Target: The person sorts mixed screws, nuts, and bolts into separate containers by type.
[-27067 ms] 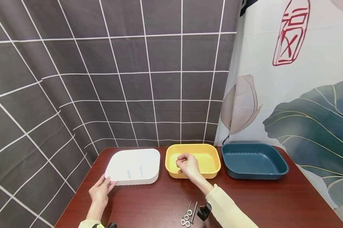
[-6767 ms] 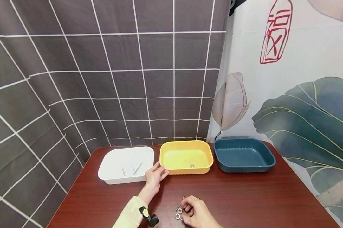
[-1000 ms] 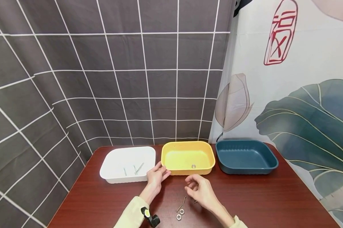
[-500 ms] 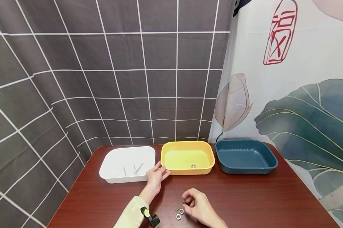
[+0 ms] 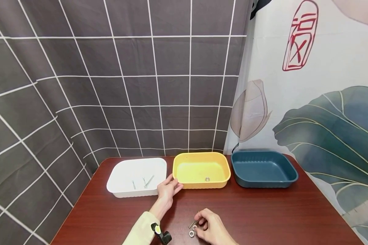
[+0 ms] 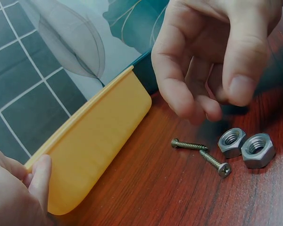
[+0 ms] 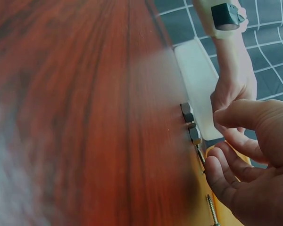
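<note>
My left hand [image 5: 166, 192] grips the front-left rim of the yellow tray [image 5: 199, 185], fingertips over the edge in the left wrist view. A nut [image 5: 207, 179] lies inside that tray. Over the table near its front, my right hand [image 5: 213, 228] hovers with loosely curled fingers. Between its thumb and fingers there is a gap with nothing held. Below it in the left wrist view lie two hex nuts [image 6: 260, 161] side by side and two cross-head screws [image 6: 191, 145], all apart from the fingertips.
At the left stands a white tray [image 5: 122, 194] with several bolts or screws [image 5: 148, 181] in it. A dark blue tray [image 5: 265, 183] is at the right. Behind the trays hang a grey grid cloth [image 5: 171, 92] and a patterned white cloth [image 5: 272, 51].
Since the oldest frame, my left hand has gone from the white tray to the yellow one, and fewer nuts and bolts lie on the table. Lately my right hand came back toward the nuts.
</note>
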Demonstrator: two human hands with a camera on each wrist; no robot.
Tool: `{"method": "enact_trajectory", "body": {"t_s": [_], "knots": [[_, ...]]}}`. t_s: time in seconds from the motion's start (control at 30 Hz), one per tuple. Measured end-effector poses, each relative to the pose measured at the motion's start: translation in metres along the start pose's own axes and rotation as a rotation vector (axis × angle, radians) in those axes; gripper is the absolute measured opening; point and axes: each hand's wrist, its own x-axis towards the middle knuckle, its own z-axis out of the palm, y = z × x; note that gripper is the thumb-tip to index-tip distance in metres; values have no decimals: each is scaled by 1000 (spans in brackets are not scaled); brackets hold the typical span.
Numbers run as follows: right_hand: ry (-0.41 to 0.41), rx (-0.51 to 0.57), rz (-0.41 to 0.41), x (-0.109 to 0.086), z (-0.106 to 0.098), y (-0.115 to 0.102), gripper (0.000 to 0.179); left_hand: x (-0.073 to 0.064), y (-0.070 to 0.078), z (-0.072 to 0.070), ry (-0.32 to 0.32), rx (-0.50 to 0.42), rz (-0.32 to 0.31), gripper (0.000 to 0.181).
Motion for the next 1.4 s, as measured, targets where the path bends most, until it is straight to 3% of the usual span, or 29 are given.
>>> {"method": "enact_trajectory", "body": {"t_s": [0.17,0.43,0.7,1.03,1.4], "knots": [[-5,-32,-24,-1,1,1,29,0,0,1,0,-5,4,50],[-62,-76,35,0,1,1,27,0,0,0,2,-4,-3,51],[-87,-95,39,1,3,2,28,0,1,0,-1,1,-1,52],[-59,-190,-67,1,6,6,29,0,-1,1,2,5,5,49],[-88,-205,-92,2,6,6,28,2,-2,0,5,12,8,49]]}}
